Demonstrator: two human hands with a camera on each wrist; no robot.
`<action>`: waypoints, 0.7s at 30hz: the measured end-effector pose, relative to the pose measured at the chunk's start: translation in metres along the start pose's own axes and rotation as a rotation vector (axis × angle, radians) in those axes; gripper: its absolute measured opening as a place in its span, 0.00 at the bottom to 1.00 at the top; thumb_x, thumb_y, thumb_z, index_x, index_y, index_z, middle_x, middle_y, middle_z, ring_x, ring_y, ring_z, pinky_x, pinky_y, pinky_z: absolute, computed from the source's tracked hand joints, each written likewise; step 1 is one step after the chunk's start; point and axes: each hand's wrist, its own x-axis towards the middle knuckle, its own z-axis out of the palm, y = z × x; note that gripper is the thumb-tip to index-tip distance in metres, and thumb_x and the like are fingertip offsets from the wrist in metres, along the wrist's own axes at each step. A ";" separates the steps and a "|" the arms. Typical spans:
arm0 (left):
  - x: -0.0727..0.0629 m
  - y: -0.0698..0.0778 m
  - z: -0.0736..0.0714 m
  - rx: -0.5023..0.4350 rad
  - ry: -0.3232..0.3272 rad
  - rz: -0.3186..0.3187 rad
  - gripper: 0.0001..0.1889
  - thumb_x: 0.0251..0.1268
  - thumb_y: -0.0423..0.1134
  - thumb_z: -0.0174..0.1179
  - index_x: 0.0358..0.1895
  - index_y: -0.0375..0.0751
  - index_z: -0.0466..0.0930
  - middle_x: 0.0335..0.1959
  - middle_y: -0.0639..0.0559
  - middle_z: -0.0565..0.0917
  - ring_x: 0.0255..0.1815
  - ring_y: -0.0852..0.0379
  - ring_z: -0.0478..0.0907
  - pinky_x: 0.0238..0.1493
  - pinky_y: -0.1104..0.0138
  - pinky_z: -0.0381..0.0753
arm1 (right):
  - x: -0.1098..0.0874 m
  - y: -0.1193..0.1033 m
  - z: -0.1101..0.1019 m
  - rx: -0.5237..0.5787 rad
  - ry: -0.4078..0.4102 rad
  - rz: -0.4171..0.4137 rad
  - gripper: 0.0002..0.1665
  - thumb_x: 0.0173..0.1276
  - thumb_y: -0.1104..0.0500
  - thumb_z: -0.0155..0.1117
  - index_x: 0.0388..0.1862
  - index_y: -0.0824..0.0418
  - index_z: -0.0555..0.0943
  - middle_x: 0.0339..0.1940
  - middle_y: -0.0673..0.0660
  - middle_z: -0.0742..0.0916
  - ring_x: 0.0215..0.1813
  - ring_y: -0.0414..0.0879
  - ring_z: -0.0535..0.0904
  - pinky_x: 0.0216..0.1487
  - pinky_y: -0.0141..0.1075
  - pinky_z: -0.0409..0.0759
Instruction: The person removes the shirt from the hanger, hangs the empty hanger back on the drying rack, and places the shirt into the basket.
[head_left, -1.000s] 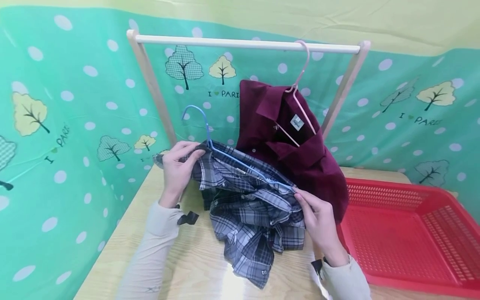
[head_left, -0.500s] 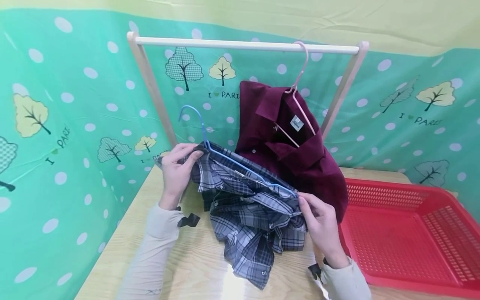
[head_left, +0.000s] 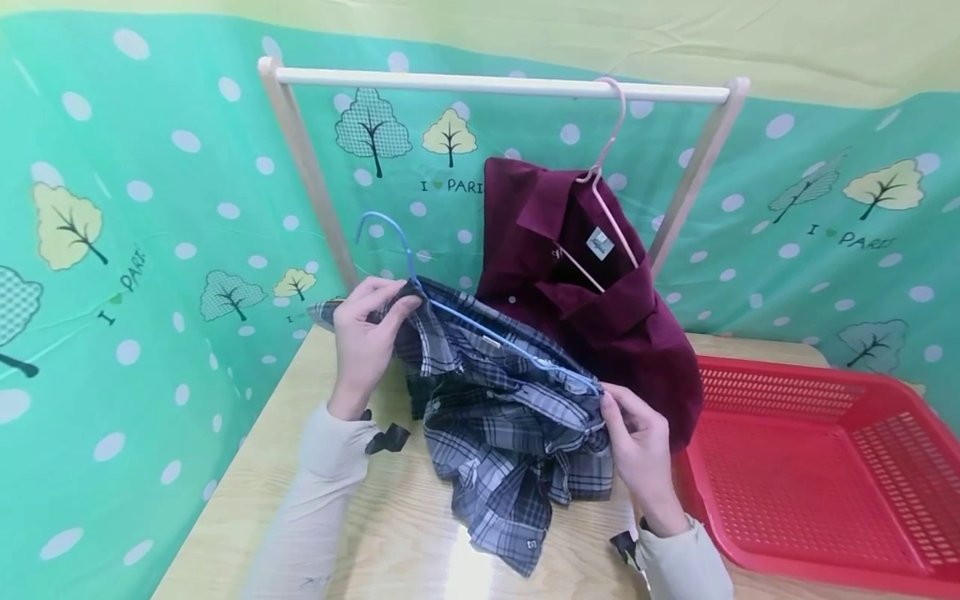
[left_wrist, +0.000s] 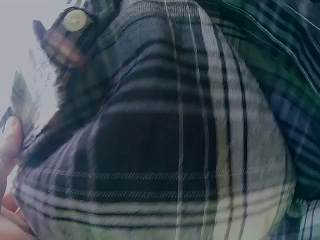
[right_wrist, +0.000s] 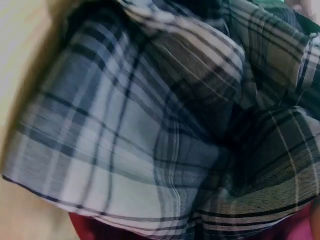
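A grey and black plaid shirt hangs bunched between both hands, its lower part on the wooden table. A blue hanger lies along its collar opening, hook up and free of the rod. My left hand pinches the shirt's dark edge beside the hanger's neck. At the other end, my right hand pinches the hanger's tip together with the cloth. Plaid cloth fills most of the left wrist view, with a pale button at the top. In the right wrist view the shirt folds hide the fingers.
A wooden rack with a white rod stands behind. From it hangs a maroon shirt on a pink hanger, close behind the plaid shirt. The red basket sits at the right on the table.
The right hand and the hanger's end have shifted slightly right and down, and the blue hook has tipped a little left. Both hands keep their hold.
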 end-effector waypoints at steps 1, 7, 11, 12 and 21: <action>0.001 0.000 0.001 -0.017 0.013 -0.007 0.10 0.56 0.23 0.68 0.42 0.26 0.87 0.35 0.57 0.85 0.41 0.61 0.80 0.48 0.72 0.80 | -0.002 0.001 0.002 -0.016 -0.011 -0.024 0.10 0.67 0.79 0.57 0.42 0.76 0.83 0.39 0.47 0.89 0.39 0.29 0.82 0.40 0.19 0.81; 0.003 0.001 0.003 -0.087 0.028 -0.010 0.08 0.59 0.26 0.68 0.40 0.25 0.86 0.36 0.59 0.85 0.42 0.58 0.80 0.47 0.71 0.81 | -0.011 0.008 0.009 -0.123 -0.029 -0.086 0.12 0.62 0.81 0.61 0.38 0.72 0.86 0.34 0.55 0.89 0.37 0.27 0.80 0.37 0.17 0.80; 0.005 0.002 0.003 -0.088 0.000 0.002 0.07 0.58 0.25 0.68 0.40 0.25 0.87 0.35 0.59 0.84 0.40 0.58 0.79 0.42 0.73 0.80 | -0.010 0.008 0.009 -0.056 -0.029 -0.036 0.11 0.64 0.80 0.59 0.40 0.74 0.84 0.39 0.46 0.88 0.39 0.28 0.81 0.41 0.17 0.80; 0.005 0.001 0.002 -0.086 -0.005 0.001 0.07 0.58 0.25 0.67 0.40 0.25 0.86 0.35 0.60 0.84 0.40 0.58 0.78 0.41 0.73 0.80 | -0.009 0.008 0.009 -0.035 -0.036 -0.021 0.11 0.65 0.80 0.58 0.42 0.74 0.84 0.40 0.43 0.88 0.40 0.29 0.81 0.41 0.18 0.80; 0.003 -0.001 -0.003 -0.076 -0.022 -0.045 0.09 0.56 0.24 0.68 0.40 0.24 0.86 0.35 0.61 0.84 0.39 0.59 0.79 0.41 0.74 0.80 | 0.004 -0.007 -0.005 0.103 -0.087 0.042 0.15 0.74 0.74 0.52 0.54 0.73 0.81 0.52 0.57 0.86 0.57 0.41 0.80 0.60 0.26 0.77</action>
